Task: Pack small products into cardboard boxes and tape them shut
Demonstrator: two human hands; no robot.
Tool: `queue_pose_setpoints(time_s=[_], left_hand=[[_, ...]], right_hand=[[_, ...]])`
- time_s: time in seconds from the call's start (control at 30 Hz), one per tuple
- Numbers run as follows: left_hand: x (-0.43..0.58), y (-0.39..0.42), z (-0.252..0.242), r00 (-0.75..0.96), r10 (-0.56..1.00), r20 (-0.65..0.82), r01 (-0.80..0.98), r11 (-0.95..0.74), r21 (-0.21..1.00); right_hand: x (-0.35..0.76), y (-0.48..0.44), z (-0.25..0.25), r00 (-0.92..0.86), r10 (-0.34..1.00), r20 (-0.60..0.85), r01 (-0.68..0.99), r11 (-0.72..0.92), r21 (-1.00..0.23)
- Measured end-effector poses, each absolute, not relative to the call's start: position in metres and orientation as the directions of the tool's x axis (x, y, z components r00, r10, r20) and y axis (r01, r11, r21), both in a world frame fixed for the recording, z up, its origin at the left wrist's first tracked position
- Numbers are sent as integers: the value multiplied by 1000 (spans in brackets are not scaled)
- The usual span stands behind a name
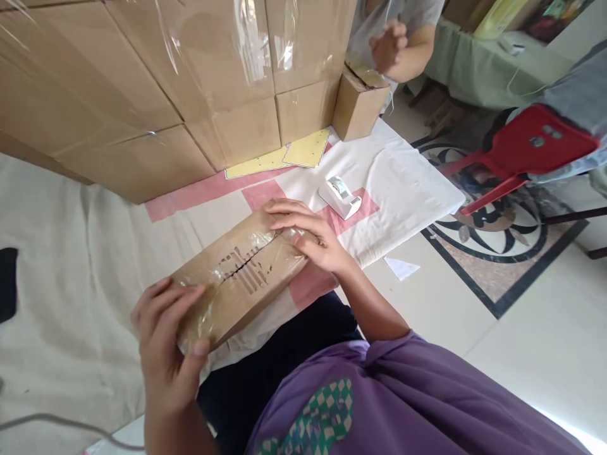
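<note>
A long brown cardboard box (246,303) lies in front of me on the cloth-covered table, with dark printed marks and a narrow seam along its top. Clear tape shows near both of its ends. My left hand (168,328) grips the near-left end, fingers over the top and thumb at the near side. Across the far-right end rests my right hand (310,237), its fingers bent over the taped top. A white tape dispenser (340,197) stands just beyond my right hand.
Stacked cartons wrapped in clear film (227,69) rise at the back. Yellow sheets (306,150) lie at their foot. Another person's hand (389,47) is above a small upright box (358,107). A red chair (535,142) stands right; a cable (71,423) runs lower left.
</note>
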State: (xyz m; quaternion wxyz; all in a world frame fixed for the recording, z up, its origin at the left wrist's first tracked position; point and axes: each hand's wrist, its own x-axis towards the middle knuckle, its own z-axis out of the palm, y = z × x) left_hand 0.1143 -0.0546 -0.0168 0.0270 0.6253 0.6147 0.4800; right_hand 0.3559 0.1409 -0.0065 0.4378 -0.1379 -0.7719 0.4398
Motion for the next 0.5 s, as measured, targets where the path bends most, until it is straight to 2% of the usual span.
queue_pose_setpoints(time_s=[0.1, 0.2, 0.5], left_hand=[[116, -65, -26, -96, 755, 649, 810, -320, 492], [117, -68, -30, -91, 736, 670, 855, -288, 432], [84, -28, -11, -78, 741, 667, 856, -293, 426]], right_hand=[[358, 135, -11, -564, 593, 574, -185, 587, -788], [362, 130, -13, -556, 598, 578, -197, 581, -790], [318, 166, -20, -553, 574, 604, -86, 682, -727]])
